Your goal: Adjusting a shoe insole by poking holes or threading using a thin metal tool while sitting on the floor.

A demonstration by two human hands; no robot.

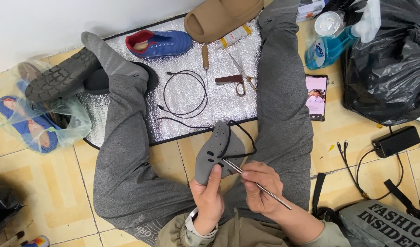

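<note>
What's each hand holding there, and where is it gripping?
Left hand grips the grey shoe piece at its lower edge; right hand pinches the thin metal tool mid-shaft.

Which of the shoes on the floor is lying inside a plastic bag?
The blue shoe at far left, wrapped in a clear plastic bag. The other blue shoe and the tan slide lie uncovered on the silver mat.

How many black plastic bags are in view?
2: one large black bag at the upper right by the spray bottle, another at the left edge; others may lie out of frame.
</note>
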